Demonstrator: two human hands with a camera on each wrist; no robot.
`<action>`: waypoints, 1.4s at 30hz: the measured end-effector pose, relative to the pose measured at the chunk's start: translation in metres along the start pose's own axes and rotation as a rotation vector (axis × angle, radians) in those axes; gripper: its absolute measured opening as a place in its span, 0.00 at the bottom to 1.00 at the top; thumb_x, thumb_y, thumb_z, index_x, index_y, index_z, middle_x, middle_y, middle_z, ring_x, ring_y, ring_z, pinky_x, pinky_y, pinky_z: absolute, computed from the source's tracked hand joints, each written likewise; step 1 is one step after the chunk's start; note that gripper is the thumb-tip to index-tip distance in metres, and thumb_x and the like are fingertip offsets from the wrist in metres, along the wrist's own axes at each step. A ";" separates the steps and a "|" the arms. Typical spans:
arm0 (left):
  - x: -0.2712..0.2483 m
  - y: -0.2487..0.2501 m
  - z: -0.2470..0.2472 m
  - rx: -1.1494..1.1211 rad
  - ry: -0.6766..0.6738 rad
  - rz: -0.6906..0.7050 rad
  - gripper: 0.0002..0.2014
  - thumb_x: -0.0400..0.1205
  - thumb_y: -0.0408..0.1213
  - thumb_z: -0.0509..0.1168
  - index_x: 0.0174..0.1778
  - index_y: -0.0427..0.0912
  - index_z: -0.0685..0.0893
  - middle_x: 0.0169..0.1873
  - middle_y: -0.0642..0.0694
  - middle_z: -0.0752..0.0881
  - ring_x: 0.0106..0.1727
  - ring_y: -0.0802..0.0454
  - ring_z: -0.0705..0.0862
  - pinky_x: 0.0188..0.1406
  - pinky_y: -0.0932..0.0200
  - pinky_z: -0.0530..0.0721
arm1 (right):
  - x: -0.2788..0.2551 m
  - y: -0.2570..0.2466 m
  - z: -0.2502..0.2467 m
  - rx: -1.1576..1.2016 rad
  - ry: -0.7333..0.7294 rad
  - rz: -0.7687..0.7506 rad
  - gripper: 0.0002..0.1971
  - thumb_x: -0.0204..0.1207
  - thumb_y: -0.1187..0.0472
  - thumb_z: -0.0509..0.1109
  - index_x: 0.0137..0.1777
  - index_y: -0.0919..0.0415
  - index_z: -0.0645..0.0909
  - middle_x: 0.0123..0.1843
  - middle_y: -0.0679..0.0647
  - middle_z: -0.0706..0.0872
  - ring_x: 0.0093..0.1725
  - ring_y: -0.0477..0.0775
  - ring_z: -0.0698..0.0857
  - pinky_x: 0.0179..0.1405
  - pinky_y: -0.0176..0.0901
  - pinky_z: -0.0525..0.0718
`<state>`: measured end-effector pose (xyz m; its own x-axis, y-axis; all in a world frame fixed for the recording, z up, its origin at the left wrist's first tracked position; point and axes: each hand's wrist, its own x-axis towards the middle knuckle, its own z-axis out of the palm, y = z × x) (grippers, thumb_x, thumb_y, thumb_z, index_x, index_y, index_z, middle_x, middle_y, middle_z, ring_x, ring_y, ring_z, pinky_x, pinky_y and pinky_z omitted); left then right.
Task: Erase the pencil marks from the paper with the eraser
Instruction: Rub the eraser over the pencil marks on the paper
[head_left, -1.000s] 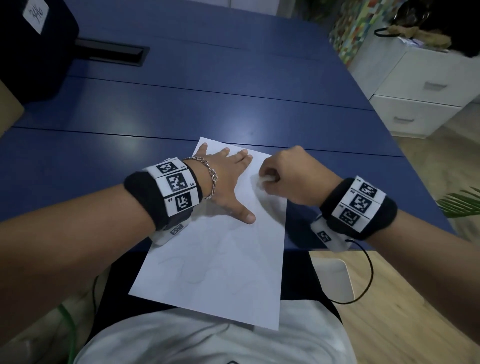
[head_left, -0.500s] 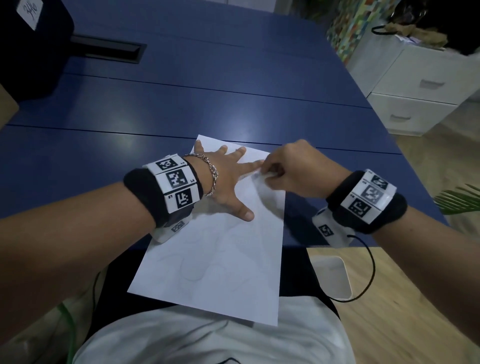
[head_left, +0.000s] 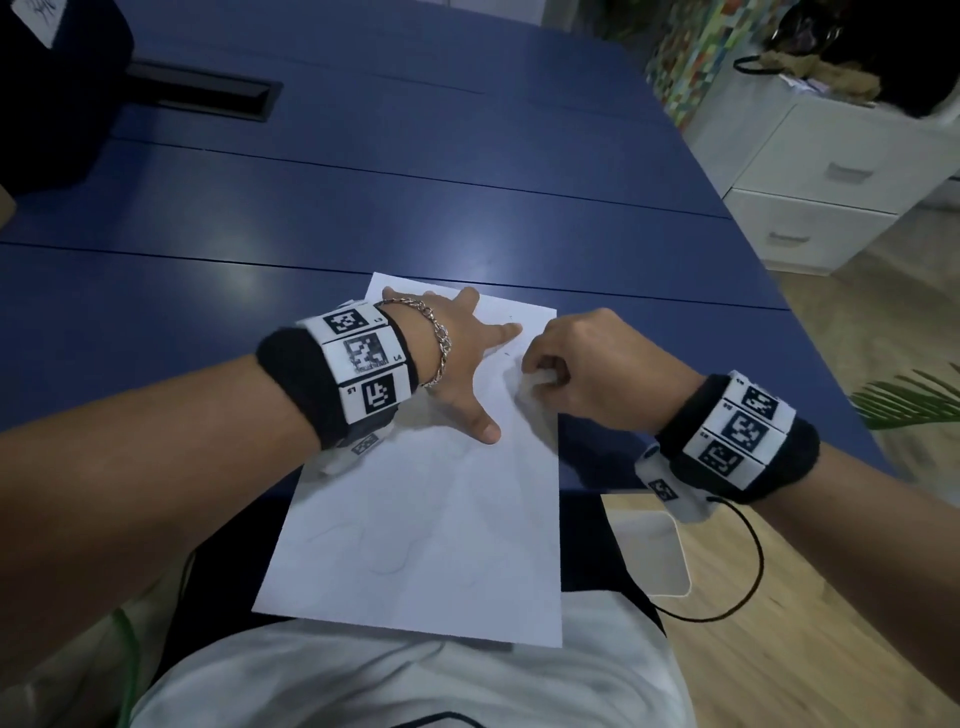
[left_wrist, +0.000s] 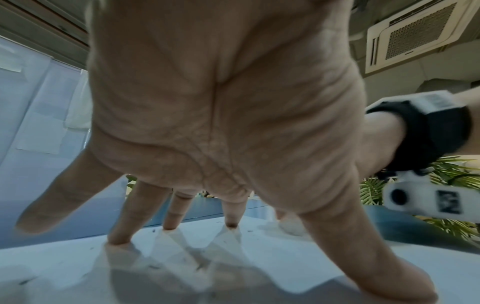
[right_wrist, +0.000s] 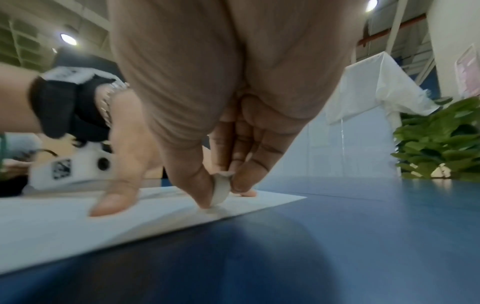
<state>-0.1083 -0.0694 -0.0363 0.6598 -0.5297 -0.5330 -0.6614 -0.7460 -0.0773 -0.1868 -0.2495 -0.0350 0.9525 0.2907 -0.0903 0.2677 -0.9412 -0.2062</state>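
The eraser (right_wrist: 221, 190) is small, white and rounded; it looks light and slightly yielding, with enough grip on paper to drag a loose sheet. Hold it by its two flat sides, low down, so the bottom edge stays exposed. It is held that way now: the right hand (head_left: 587, 364) pinches it between thumb and fingertips, with its lower edge touching the paper (head_left: 431, 519) just inside the right margin, near the far end.

The paper is a thin, limp sheet, likely to buckle or crease under a hard stroke. It lies on the blue desk (head_left: 363, 208), and its near end overhangs the desk edge toward the lap. Faint pencil marks (head_left: 363, 551) remain on the near half.

The left hand (head_left: 462, 364) lies spread and flat, fingers straight, pressing the far end of the paper just beside the eraser.
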 end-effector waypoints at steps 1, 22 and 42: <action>-0.001 0.001 -0.001 -0.004 -0.006 -0.007 0.68 0.56 0.86 0.69 0.87 0.74 0.37 0.80 0.43 0.60 0.74 0.31 0.75 0.68 0.25 0.78 | 0.002 0.004 0.000 0.004 0.028 0.036 0.07 0.74 0.60 0.71 0.46 0.52 0.90 0.40 0.46 0.87 0.38 0.50 0.83 0.41 0.51 0.87; 0.000 0.006 -0.004 -0.039 -0.027 0.006 0.65 0.55 0.84 0.71 0.83 0.83 0.39 0.62 0.43 0.62 0.59 0.32 0.82 0.59 0.37 0.88 | 0.008 0.016 -0.011 -0.017 -0.085 -0.033 0.07 0.71 0.58 0.73 0.46 0.49 0.91 0.40 0.43 0.87 0.35 0.46 0.83 0.39 0.43 0.85; 0.003 0.006 -0.006 -0.028 -0.047 -0.016 0.67 0.52 0.84 0.72 0.83 0.82 0.38 0.70 0.42 0.62 0.52 0.35 0.79 0.61 0.33 0.86 | 0.003 0.016 -0.016 -0.005 -0.137 -0.003 0.09 0.71 0.56 0.76 0.49 0.47 0.92 0.41 0.42 0.90 0.37 0.42 0.85 0.41 0.39 0.86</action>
<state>-0.1084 -0.0775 -0.0336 0.6526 -0.4982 -0.5709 -0.6399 -0.7659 -0.0631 -0.1769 -0.2665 -0.0233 0.9232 0.3142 -0.2215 0.2718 -0.9410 -0.2016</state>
